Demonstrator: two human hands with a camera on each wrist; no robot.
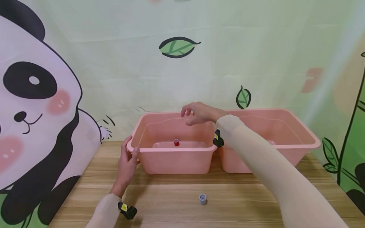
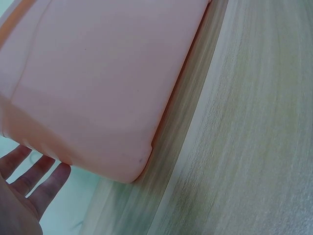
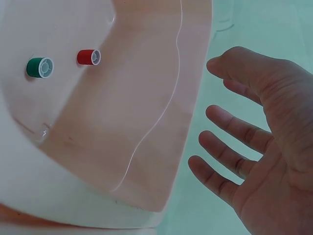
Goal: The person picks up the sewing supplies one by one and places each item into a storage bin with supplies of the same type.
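Observation:
My left hand (image 1: 127, 164) holds the front left corner of the left pink plastic tub (image 1: 175, 161), its thumb near the rim. In the left wrist view, fingers (image 2: 51, 183) touch the tub's side. Above the back of that tub hovers my right hand (image 1: 201, 113), fingers loosely spread and holding nothing. Inside lie a red thread spool (image 3: 88, 57) and a green thread spool (image 3: 39, 67); the front wall hides the green one from the head view. A pale grey-blue spool (image 1: 202, 199) stands on the wooden table in front.
A second pink tub (image 1: 296, 155) stands close to the right, partly covered by my right forearm; its floor is mostly hidden. Behind the wooden table (image 1: 159, 202) hangs a green cloth backdrop (image 1: 122, 63) with a panda and leaves printed on it.

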